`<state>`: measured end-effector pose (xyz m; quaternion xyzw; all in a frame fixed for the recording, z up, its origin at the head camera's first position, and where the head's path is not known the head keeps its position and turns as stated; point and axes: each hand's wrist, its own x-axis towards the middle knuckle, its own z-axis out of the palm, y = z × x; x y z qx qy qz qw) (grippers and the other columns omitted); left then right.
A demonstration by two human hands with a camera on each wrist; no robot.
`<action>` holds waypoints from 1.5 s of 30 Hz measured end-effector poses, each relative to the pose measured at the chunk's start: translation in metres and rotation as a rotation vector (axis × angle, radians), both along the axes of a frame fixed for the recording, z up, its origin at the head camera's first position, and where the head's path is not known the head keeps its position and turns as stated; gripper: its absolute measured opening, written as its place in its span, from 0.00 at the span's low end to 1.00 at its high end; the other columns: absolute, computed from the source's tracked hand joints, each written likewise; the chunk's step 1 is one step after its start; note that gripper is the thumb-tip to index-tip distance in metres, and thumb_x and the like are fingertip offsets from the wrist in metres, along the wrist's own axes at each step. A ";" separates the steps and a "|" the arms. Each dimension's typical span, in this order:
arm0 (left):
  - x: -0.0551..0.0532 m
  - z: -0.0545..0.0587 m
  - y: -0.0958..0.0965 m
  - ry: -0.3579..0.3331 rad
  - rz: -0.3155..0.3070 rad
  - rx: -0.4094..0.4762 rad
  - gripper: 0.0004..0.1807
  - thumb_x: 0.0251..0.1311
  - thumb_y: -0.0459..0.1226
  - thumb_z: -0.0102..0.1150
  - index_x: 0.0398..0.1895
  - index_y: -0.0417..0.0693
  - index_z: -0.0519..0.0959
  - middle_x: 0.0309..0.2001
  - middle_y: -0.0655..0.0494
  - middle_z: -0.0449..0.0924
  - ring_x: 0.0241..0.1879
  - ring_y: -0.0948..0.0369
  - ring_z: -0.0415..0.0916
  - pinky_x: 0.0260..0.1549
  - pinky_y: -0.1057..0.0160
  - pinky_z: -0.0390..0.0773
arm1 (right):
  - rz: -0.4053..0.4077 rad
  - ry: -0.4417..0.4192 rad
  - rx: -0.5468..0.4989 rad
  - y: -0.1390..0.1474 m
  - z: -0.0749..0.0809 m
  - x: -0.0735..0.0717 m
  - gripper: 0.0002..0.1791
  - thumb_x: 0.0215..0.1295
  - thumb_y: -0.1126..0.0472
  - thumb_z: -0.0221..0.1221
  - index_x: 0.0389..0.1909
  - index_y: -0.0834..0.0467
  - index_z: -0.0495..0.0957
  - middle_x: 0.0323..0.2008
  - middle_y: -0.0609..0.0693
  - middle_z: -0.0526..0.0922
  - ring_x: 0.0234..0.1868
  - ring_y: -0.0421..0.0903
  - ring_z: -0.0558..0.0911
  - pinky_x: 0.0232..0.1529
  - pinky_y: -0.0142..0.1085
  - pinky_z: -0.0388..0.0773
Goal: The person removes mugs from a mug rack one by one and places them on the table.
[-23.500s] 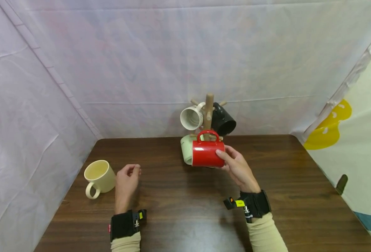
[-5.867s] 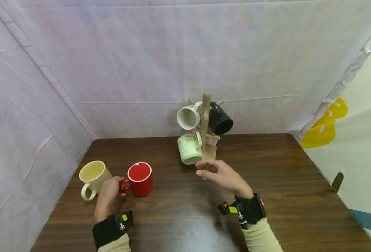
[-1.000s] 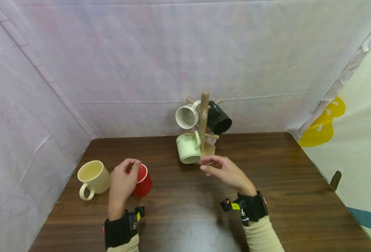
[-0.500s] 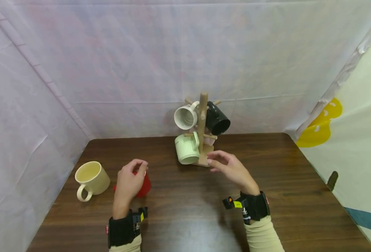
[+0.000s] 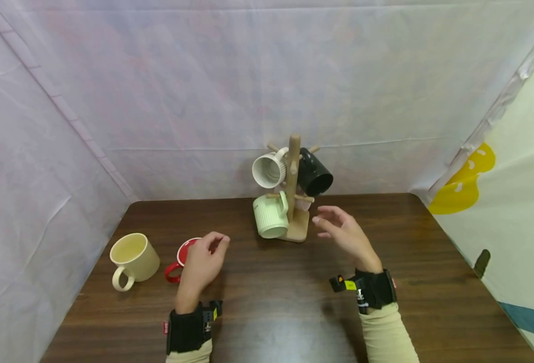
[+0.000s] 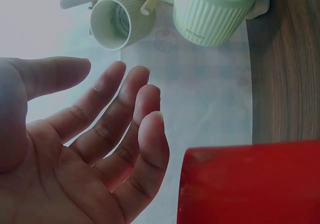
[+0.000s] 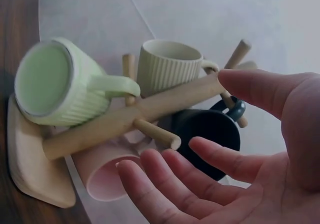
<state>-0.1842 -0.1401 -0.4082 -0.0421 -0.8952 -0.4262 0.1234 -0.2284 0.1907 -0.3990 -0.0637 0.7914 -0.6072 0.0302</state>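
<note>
My left hand hovers just right of the red mug, partly covering it in the head view. Its fingers curve loosely with nothing between them, as the left wrist view confirms. The mug stands upright on the table, handle towards the left. My right hand, fingers apart and holding nothing, is beside the wooden mug rack. On that rack hang a pale green mug, a ribbed white mug and a black mug. A pink mug hangs low behind the post, largely hidden in the head view.
A cream-yellow mug stands upright on the left of the brown wooden table. Pale cloth hangs behind the table and along its left. A peg of the rack without a mug points towards my right hand.
The red mug, first in my right hand by the rack, later gripped by its handle in my left, now stands released. Lately both hands have drifted right, the right one also farther forward.
</note>
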 end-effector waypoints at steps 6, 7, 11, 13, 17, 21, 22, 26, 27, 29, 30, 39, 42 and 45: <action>-0.001 0.000 0.006 -0.027 -0.026 0.001 0.08 0.67 0.39 0.61 0.40 0.44 0.84 0.30 0.52 0.83 0.30 0.60 0.74 0.36 0.62 0.74 | -0.058 0.001 0.014 0.005 0.008 -0.012 0.28 0.71 0.53 0.60 0.67 0.61 0.68 0.53 0.59 0.77 0.50 0.44 0.80 0.53 0.45 0.83; -0.001 0.000 0.007 -0.026 -0.030 -0.003 0.08 0.67 0.39 0.61 0.39 0.44 0.84 0.30 0.53 0.82 0.29 0.60 0.73 0.36 0.62 0.74 | -0.070 -0.005 0.024 0.005 0.010 -0.014 0.29 0.70 0.52 0.60 0.67 0.61 0.67 0.53 0.59 0.76 0.51 0.46 0.80 0.53 0.44 0.83; -0.001 -0.001 0.011 -0.012 -0.048 -0.005 0.07 0.66 0.37 0.61 0.39 0.44 0.84 0.31 0.53 0.84 0.29 0.61 0.75 0.35 0.62 0.75 | -0.107 -0.032 0.057 0.006 0.015 -0.022 0.34 0.70 0.48 0.61 0.70 0.58 0.64 0.57 0.60 0.74 0.55 0.53 0.79 0.51 0.41 0.83; -0.002 -0.002 0.013 -0.011 -0.063 -0.001 0.07 0.66 0.37 0.61 0.40 0.43 0.84 0.32 0.53 0.85 0.30 0.60 0.76 0.36 0.62 0.76 | -0.122 -0.045 0.062 0.006 0.017 -0.026 0.36 0.69 0.47 0.61 0.72 0.57 0.62 0.60 0.60 0.73 0.57 0.56 0.78 0.51 0.39 0.82; -0.004 -0.004 0.018 -0.022 -0.079 0.005 0.07 0.66 0.37 0.61 0.40 0.44 0.84 0.34 0.52 0.85 0.32 0.58 0.77 0.38 0.60 0.77 | -0.144 -0.056 0.062 0.007 0.022 -0.034 0.40 0.67 0.45 0.62 0.74 0.55 0.58 0.64 0.60 0.71 0.60 0.57 0.77 0.51 0.38 0.81; -0.005 -0.005 0.024 -0.031 -0.098 0.014 0.06 0.67 0.37 0.60 0.39 0.45 0.84 0.33 0.53 0.84 0.33 0.59 0.76 0.38 0.61 0.76 | -0.153 -0.058 0.063 0.008 0.026 -0.039 0.44 0.67 0.45 0.62 0.77 0.56 0.54 0.66 0.61 0.69 0.61 0.58 0.75 0.51 0.35 0.80; -0.005 -0.005 0.025 -0.027 -0.103 0.013 0.06 0.67 0.37 0.60 0.39 0.45 0.84 0.33 0.53 0.84 0.32 0.59 0.76 0.37 0.62 0.76 | -0.157 -0.062 0.062 0.008 0.027 -0.039 0.44 0.67 0.45 0.62 0.77 0.55 0.53 0.66 0.61 0.68 0.61 0.58 0.75 0.50 0.35 0.80; -0.005 -0.006 0.028 -0.012 -0.106 0.010 0.05 0.66 0.36 0.61 0.37 0.45 0.84 0.31 0.53 0.83 0.30 0.60 0.74 0.35 0.63 0.75 | -0.164 -0.075 0.057 0.007 0.029 -0.042 0.47 0.67 0.45 0.63 0.78 0.54 0.50 0.65 0.63 0.66 0.61 0.57 0.74 0.53 0.37 0.79; -0.005 -0.007 0.029 -0.006 -0.107 0.007 0.05 0.65 0.36 0.61 0.37 0.45 0.85 0.30 0.54 0.83 0.30 0.61 0.74 0.35 0.62 0.75 | -0.165 -0.076 0.058 0.007 0.029 -0.042 0.48 0.66 0.44 0.63 0.79 0.53 0.48 0.66 0.63 0.65 0.61 0.58 0.74 0.54 0.38 0.78; -0.006 -0.007 0.031 0.002 -0.111 0.000 0.05 0.65 0.36 0.61 0.37 0.45 0.85 0.30 0.54 0.84 0.29 0.62 0.74 0.35 0.62 0.75 | -0.167 -0.080 0.061 0.007 0.030 -0.043 0.50 0.66 0.44 0.63 0.79 0.52 0.45 0.67 0.64 0.63 0.62 0.58 0.73 0.58 0.42 0.77; -0.006 -0.007 0.032 0.005 -0.115 -0.003 0.05 0.65 0.36 0.61 0.36 0.46 0.85 0.30 0.55 0.84 0.30 0.62 0.75 0.35 0.62 0.76 | -0.167 -0.081 0.059 0.006 0.031 -0.044 0.51 0.66 0.43 0.63 0.80 0.52 0.43 0.69 0.65 0.62 0.64 0.59 0.73 0.59 0.44 0.76; -0.009 -0.010 0.043 -0.007 -0.156 -0.031 0.05 0.65 0.38 0.61 0.35 0.48 0.84 0.26 0.59 0.81 0.28 0.63 0.74 0.33 0.62 0.75 | -0.202 -0.061 0.074 -0.001 0.031 -0.056 0.57 0.62 0.43 0.65 0.80 0.54 0.38 0.75 0.67 0.52 0.69 0.63 0.68 0.68 0.56 0.67; -0.011 -0.012 0.048 -0.017 -0.180 -0.039 0.06 0.66 0.39 0.60 0.35 0.49 0.84 0.25 0.59 0.80 0.27 0.64 0.73 0.31 0.62 0.74 | -0.201 -0.045 0.088 -0.004 0.031 -0.060 0.58 0.63 0.44 0.66 0.80 0.55 0.36 0.74 0.67 0.53 0.68 0.62 0.68 0.66 0.55 0.69; -0.014 -0.016 0.053 -0.035 -0.194 -0.050 0.06 0.66 0.40 0.60 0.35 0.50 0.84 0.25 0.60 0.79 0.26 0.64 0.72 0.31 0.62 0.73 | -0.193 -0.024 0.089 -0.007 0.032 -0.064 0.58 0.63 0.45 0.66 0.80 0.56 0.35 0.73 0.67 0.56 0.68 0.61 0.69 0.65 0.53 0.71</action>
